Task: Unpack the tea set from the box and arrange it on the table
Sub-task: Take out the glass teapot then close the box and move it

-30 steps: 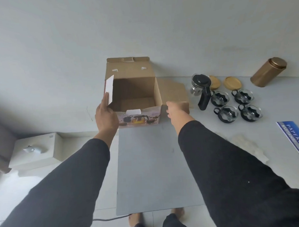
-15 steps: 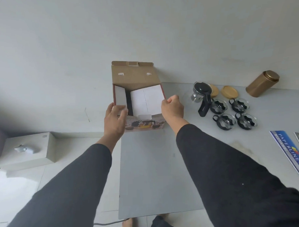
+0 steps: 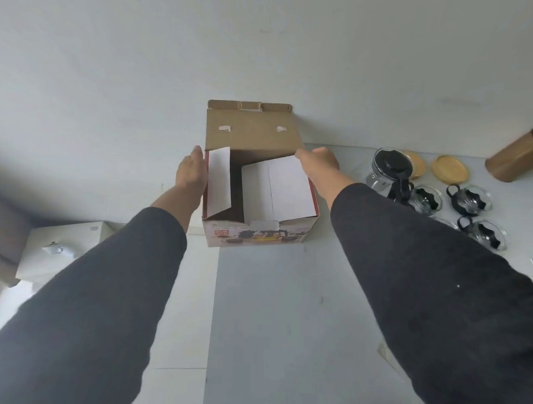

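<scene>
Fingers of the left hand [image 3: 191, 171] lie straight against the outer left wall of the brown cardboard box with a printed front panel [image 3: 256, 232], at upper centre of the frame, just beside the narrow white side flap [image 3: 218, 181]. Fingers of the right hand [image 3: 318, 163] reach to the far corner of the wider white flap [image 3: 277, 192]; whether they press or pinch it I cannot tell. A second ago both side flaps stood spread open and the hollow inside showed; now the wide flap is folded down over most of the opening and the narrow one leans inward, while the tall brown lid [image 3: 251, 132] stays upright behind.

At centre right of the frame, on the pale grey tabletop [image 3: 279, 308], stand the glass teapot with a black lid [image 3: 390, 169], four glass cups with black handles [image 3: 469, 199] and two round wooden coasters [image 3: 448, 168], well apart from the box. Unpacking looks finished, and the box is apparently being closed up.
</scene>
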`<state>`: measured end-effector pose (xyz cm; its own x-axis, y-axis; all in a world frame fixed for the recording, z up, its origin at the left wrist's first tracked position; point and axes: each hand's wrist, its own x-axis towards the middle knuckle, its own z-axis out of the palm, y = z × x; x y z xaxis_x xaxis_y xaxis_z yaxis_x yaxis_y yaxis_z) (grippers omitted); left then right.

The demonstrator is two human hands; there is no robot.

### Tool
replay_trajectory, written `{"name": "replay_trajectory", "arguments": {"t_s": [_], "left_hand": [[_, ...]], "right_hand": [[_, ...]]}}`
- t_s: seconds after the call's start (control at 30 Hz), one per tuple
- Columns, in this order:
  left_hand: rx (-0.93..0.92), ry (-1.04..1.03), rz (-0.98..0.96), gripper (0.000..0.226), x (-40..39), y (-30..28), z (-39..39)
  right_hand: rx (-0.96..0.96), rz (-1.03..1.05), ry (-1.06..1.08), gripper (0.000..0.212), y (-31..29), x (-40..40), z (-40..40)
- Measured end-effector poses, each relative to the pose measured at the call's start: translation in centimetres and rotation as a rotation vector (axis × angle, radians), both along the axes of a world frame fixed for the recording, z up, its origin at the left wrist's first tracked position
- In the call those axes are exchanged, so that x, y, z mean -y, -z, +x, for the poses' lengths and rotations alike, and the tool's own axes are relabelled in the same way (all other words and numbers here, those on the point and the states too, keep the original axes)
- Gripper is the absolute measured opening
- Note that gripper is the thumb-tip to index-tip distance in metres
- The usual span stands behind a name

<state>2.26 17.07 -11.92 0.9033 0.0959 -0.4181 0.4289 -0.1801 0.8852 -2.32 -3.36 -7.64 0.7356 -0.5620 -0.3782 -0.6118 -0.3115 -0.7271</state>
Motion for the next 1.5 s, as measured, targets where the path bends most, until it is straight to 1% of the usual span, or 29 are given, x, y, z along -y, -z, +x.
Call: {"name": "replay_trajectory", "arguments": {"t_s": [0.07, 0.1, 0.17, 0.2, 0.27, 0.33, 0.43, 0.47, 0.6, 0.73, 0.8, 0.87, 0.93, 1.0, 1.03, 1.07, 1.17, 1.27, 1.37, 1.43, 1.5], "left_hand": [[-0.029, 0.039, 0.067, 0.030, 0.8, -0.4, 0.9], [-0.041, 0.043, 0.087, 0.029, 1.2, -0.6, 1.2], [-0.058, 0.005, 0.031, 0.034, 1.7, -0.7, 1.8], [-0.067, -0.025, -0.028, 0.036, 1.9, -0.7, 2.0], [-0.054, -0.097, -0.144, 0.040, 2.1, -0.7, 2.4], [-0.020, -0.129, -0.189, 0.042, 2.4, -0.5, 2.7], [0.049, -0.164, -0.236, 0.036, 3.2, -0.5, 2.7], [0.072, -0.186, -0.254, 0.035, 3.5, -0.6, 2.6], [0.148, -0.229, -0.325, 0.043, 4.0, -1.4, 2.0], [0.190, -0.226, -0.341, 0.047, 3.4, -2.5, 0.6], [0.201, -0.198, -0.337, 0.048, 2.7, -2.8, -0.7], [0.223, -0.107, -0.296, 0.050, 2.2, -2.8, -2.3], [0.213, -0.025, -0.261, 0.044, 1.7, -2.7, -4.2], [0.208, 0.009, -0.208, 0.034, 1.1, -2.3, -6.0], [0.212, 0.011, -0.172, 0.030, 0.7, -1.9, -6.7], [0.222, 0.020, -0.137, 0.026, 0.3, -1.5, -7.6], [0.287, 0.084, -0.011, 0.023, -0.5, -0.2, -10.1], [0.402, 0.165, 0.142, 0.032, -0.8, 0.7, -11.6], [0.443, 0.180, 0.264, 0.028, -0.8, 0.5, -11.7], [0.456, 0.177, 0.309, 0.023, -0.7, 0.4, -11.8], [0.468, 0.164, 0.316, 0.024, -0.6, 0.6, -12.1]], "right_hand": [[0.010, 0.075, 0.002, 0.022, 0.1, 0.3, 1.2], [0.029, 0.130, 0.011, 0.020, 0.1, 0.5, 1.9], [0.051, 0.239, 0.051, 0.044, -0.1, 1.1, 2.8], [0.062, 0.277, 0.074, 0.049, -0.2, 1.5, 3.3], [0.092, 0.318, 0.098, 0.047, -0.2, 2.1, 3.8], [0.134, 0.312, 0.074, 0.043, -0.1, 2.7, 4.0], [0.170, 0.294, 0.038, 0.049, 0.3, 3.5, 4.0], [0.176, 0.285, 0.036, 0.048, 0.3, 3.7, 3.8], [0.182, 0.192, 0.037, 0.036, -0.2, 4.5, 2.9], [0.212, 0.117, 0.094, 0.035, -1.6, 4.9, 1.2], [0.276, 0.205, 0.135, 0.040, -1.8, 4.7, -0.6], [0.335, 0.333, 0.163, 0.042, -1.7, 4.2, -2.6], [0.368, 0.418, 0.204, 0.034, -1.5, 3.6, -4.7], [0.362, 0.502, 0.240, 0.017, -1.2, 3.0, -6.5], [0.351, 0.492, 0.221, 0.009, -1.0, 2.7, -7.4], [0.329, 0.440, 0.166, 0.010, -0.7, 2.4, -8.1], [0.282, 0.218, -0.044, 0.023, 0.2, 1.8, -10.3], [0.277, 0.021, -0.158, 0.035, 1.0, 1.4, -11.4], [0.233, -0.201, -0.190, 0.033, 1.0, 1.0, -11.4], [0.215, -0.294, -0.196, 0.030, 1.1, 0.6, -11.4], [0.207, -0.357, -0.199, 0.031, 1.6, 0.4, -11.2]]}}
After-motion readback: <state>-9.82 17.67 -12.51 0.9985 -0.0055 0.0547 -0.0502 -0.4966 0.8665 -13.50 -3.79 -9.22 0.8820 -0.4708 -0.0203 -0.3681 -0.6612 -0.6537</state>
